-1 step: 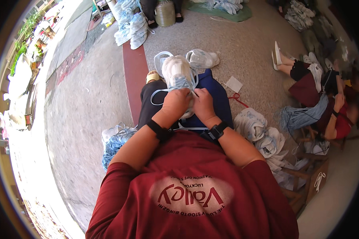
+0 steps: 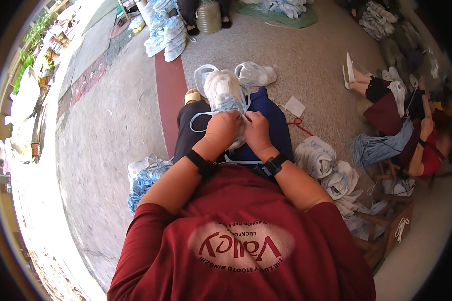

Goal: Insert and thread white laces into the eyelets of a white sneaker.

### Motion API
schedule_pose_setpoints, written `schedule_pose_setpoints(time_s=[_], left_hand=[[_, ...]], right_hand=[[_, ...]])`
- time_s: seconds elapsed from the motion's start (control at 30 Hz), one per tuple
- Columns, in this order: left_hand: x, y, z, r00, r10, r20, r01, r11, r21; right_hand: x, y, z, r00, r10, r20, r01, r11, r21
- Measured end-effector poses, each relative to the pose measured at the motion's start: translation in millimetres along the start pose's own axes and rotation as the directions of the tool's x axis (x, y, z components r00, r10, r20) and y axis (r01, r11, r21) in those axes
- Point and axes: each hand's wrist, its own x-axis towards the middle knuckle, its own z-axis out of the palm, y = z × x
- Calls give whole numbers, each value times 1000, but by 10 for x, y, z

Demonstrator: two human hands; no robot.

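Note:
A white sneaker (image 2: 223, 86) rests on my lap, toe pointing away from me, with light blue laces (image 2: 229, 104) threaded across its front. My left hand (image 2: 223, 131) is closed at the laced part, and a lace loops out to its left. Close beside it, my right hand (image 2: 257, 131) pinches at the right edge of the shoe's opening, where a lace runs to the fingertips. My fingers partly cover the heel end. Just beyond, a second white shoe (image 2: 255, 74) lies on its side.
Light blue laces (image 2: 146, 183) are bundled by my left hip. Several white shoes (image 2: 316, 156) lie at my right, near a wooden stool (image 2: 386, 226). A white card (image 2: 295, 106) is on the floor. Another person (image 2: 386, 108) sits at the right; shoe piles (image 2: 173, 37) stand farther off.

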Motion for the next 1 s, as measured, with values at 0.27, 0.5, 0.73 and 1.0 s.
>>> schedule_pose_setpoints(time_s=[0.27,0.5,0.73,1.0], left_hand=[[-114,-65,-241,967,-85,240,-7,934,356],[-530,-767,-734,853,-222,472,473,710,-521],[-431,-729,-487,910,-359,206,305,244,-921],[-277,-716,-215,890,-397,223,329,222,-918]], right_hand=[[17,-77,-101,970,187,153,-175,980,-90],[169,-374,-17,892,-374,252,328,922,206],[160,-388,108,845,-196,498,247,968,-38],[150,-407,117,881,-178,439,205,979,-14]])
